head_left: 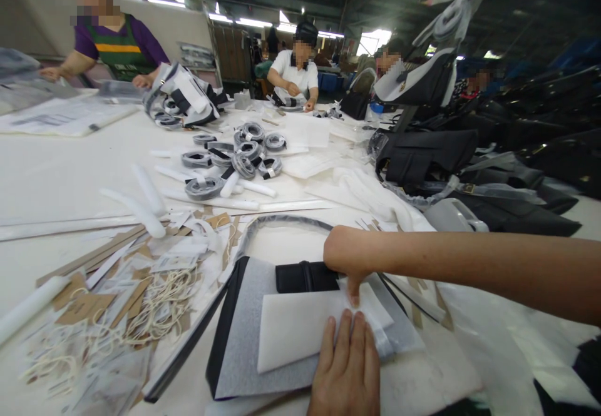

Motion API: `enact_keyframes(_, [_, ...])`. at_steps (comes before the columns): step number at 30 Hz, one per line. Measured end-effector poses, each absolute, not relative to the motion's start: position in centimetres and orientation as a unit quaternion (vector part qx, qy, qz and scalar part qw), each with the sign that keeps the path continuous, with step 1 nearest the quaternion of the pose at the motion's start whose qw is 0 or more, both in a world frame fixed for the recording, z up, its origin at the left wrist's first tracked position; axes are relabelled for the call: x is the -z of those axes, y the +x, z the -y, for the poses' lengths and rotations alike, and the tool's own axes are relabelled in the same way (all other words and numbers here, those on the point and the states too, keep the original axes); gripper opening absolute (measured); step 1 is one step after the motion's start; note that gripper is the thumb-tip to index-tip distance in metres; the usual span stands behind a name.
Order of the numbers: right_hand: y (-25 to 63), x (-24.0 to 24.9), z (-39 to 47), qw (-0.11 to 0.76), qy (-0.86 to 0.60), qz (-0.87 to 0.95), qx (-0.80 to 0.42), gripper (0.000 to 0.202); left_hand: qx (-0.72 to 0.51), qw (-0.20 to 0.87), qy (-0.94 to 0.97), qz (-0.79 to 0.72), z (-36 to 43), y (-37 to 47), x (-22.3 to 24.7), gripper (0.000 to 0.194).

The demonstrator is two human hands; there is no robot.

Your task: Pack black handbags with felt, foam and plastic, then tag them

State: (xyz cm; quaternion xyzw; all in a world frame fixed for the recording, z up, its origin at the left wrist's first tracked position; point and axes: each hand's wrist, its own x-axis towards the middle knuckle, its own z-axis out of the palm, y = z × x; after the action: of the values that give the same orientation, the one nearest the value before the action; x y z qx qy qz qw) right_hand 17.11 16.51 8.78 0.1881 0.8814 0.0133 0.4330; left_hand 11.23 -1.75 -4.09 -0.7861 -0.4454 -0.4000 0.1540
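Lying on the counter [89, 166] at lower centre, the bag [225, 328] probably handles light and fairly supple, its grey tissue [246, 322] slippery and easily torn; the handle [291, 219], arching above, looks the surest place to take hold. The white pad [295, 328] on top seems soft and nearly weightless, best held by its free left edge. The left hand [346, 363] rests flat, fingers together, across the pad's right end; the right hand [347, 259] is curled, thumb downward, and whether it pinches anything cannot be told. Counted: one bag, one pad, one handle, roughly nine coils [250, 150] above centre.
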Motion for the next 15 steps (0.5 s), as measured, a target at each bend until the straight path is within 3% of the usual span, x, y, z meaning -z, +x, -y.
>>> enact_keyframes(5, [16.3,-8.6,-18.4,0.376,0.244,-0.893,-0.042,0.041,0.41,0.129,-0.774,0.465,2.2,11.9,5.1,0.044])
enact_keyframes(11, [18.2,-10.8,-21.4,0.25,0.329,-0.908,-0.071,0.008,0.414,0.14,-0.772,0.461,2.1,11.7,4.5,0.043])
enact_keyframes(15, [22.7,-10.2,-18.9,0.2,0.339,-0.919,0.027,0.046,0.43,0.159,-0.766,0.452,1.7,11.5,3.8,0.045])
